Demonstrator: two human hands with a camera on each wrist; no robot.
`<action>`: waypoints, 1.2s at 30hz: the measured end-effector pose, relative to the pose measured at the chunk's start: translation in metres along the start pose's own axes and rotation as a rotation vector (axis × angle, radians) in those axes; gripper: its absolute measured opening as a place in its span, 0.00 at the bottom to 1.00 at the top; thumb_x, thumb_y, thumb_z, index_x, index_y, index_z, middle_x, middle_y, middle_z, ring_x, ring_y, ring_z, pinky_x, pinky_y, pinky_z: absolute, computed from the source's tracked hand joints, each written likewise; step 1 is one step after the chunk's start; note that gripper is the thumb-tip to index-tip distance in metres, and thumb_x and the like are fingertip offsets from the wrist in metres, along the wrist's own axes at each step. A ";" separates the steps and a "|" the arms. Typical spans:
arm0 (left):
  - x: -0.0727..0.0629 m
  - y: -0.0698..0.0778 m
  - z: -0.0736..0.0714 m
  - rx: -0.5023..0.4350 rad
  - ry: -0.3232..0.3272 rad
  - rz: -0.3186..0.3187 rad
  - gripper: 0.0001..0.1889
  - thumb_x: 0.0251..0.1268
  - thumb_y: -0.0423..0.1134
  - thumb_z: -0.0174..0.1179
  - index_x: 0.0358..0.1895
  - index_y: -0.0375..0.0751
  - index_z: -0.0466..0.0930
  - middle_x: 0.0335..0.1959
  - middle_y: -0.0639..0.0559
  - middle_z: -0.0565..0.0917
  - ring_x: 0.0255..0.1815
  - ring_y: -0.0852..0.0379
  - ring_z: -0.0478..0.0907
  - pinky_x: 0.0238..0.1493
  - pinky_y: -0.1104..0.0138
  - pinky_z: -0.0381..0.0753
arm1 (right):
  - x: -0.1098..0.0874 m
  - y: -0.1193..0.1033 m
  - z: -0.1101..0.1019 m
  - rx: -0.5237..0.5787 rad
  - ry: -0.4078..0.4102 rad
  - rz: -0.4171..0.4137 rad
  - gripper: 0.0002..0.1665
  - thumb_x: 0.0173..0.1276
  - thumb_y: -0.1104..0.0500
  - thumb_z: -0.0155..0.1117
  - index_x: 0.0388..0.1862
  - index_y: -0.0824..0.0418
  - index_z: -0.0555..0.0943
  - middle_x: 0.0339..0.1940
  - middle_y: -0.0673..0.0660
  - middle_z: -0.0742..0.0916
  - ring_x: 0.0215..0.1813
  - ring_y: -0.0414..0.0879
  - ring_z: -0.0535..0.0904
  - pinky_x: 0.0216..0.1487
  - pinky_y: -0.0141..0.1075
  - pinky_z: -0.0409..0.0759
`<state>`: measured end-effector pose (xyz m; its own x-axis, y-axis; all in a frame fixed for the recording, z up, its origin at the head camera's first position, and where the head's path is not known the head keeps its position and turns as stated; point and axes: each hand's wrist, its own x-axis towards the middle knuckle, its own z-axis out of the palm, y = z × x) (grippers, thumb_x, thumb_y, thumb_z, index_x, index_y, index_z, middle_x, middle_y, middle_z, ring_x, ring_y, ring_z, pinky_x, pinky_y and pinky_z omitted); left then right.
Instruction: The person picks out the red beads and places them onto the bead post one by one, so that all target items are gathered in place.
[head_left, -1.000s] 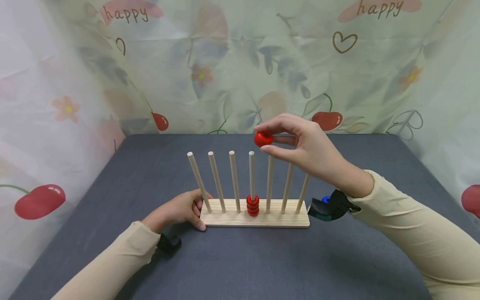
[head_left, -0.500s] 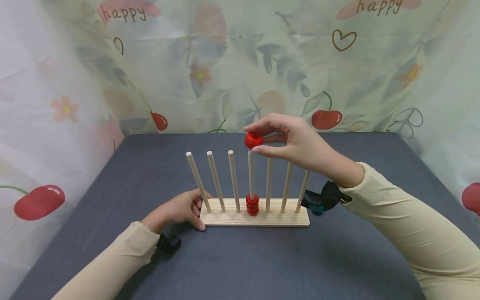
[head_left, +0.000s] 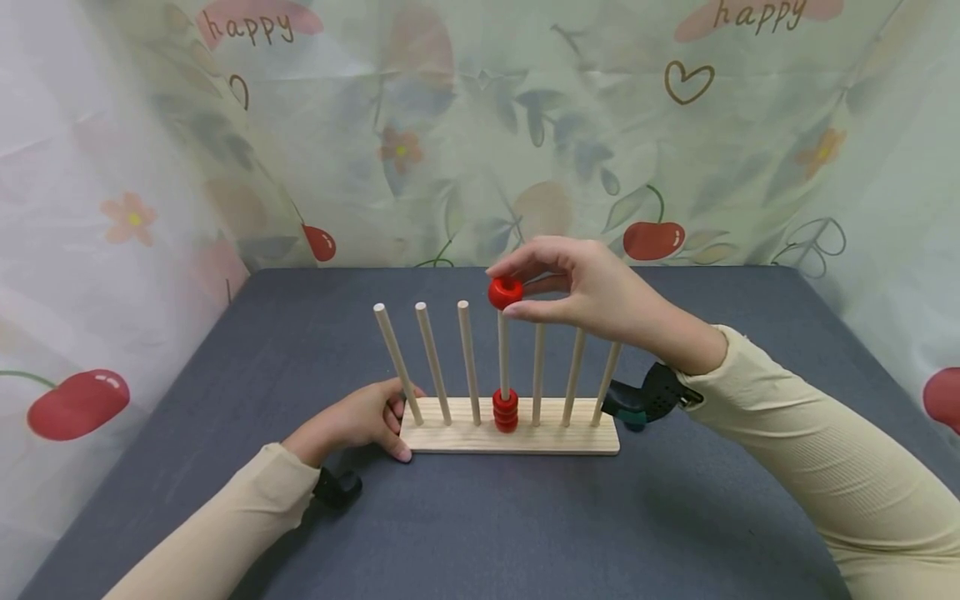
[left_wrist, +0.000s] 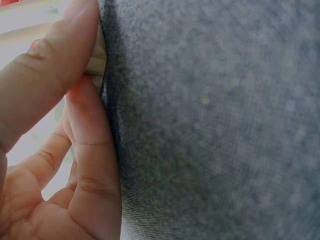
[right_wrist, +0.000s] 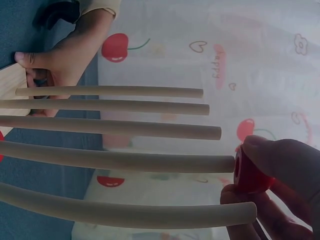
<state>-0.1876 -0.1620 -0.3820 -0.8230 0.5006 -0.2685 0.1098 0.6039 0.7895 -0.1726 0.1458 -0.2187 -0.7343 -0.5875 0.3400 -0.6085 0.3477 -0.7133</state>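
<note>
pinching a red bead [head_left: 505,295] atop the middle peg [head_left: 504,354] is the right hand [head_left: 587,282]; the left hand [head_left: 366,417] grips the base [head_left: 461,440].

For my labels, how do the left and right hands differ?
The left hand grips the wooden base; the right hand, a red bead. The left hand is low, at the tabletop; the right hand is raised beside the middle peg. Both have cream sleeves.

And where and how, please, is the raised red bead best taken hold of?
I'd probably pinch the red bead by its rounded outer wall, from the right, thumb opposite fingers, as the right hand does: the bead's hole faces the middle peg, and this leaves it uncovered.
</note>
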 end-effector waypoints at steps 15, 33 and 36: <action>0.001 0.000 0.000 -0.001 0.002 0.002 0.41 0.32 0.26 0.79 0.58 0.30 0.72 0.32 0.45 0.73 0.31 0.54 0.72 0.33 0.66 0.75 | 0.001 0.000 0.001 -0.012 -0.046 0.016 0.24 0.56 0.65 0.73 0.53 0.61 0.81 0.52 0.54 0.85 0.50 0.42 0.83 0.52 0.35 0.80; 0.001 -0.003 0.002 -0.005 0.010 0.003 0.40 0.31 0.26 0.80 0.58 0.31 0.72 0.32 0.46 0.73 0.31 0.54 0.72 0.33 0.67 0.74 | 0.000 0.001 0.001 0.000 -0.098 0.050 0.23 0.57 0.65 0.73 0.54 0.60 0.81 0.51 0.54 0.85 0.49 0.43 0.84 0.50 0.32 0.80; 0.001 -0.002 0.002 -0.007 0.012 0.002 0.40 0.31 0.26 0.80 0.58 0.31 0.73 0.32 0.46 0.73 0.31 0.54 0.71 0.33 0.67 0.74 | 0.000 0.001 0.001 -0.002 -0.100 0.054 0.23 0.57 0.65 0.73 0.53 0.60 0.81 0.51 0.53 0.85 0.49 0.42 0.84 0.50 0.32 0.80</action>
<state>-0.1873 -0.1621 -0.3851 -0.8296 0.4943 -0.2599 0.1079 0.5985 0.7939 -0.1729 0.1459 -0.2198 -0.7323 -0.6378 0.2386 -0.5698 0.3820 -0.7276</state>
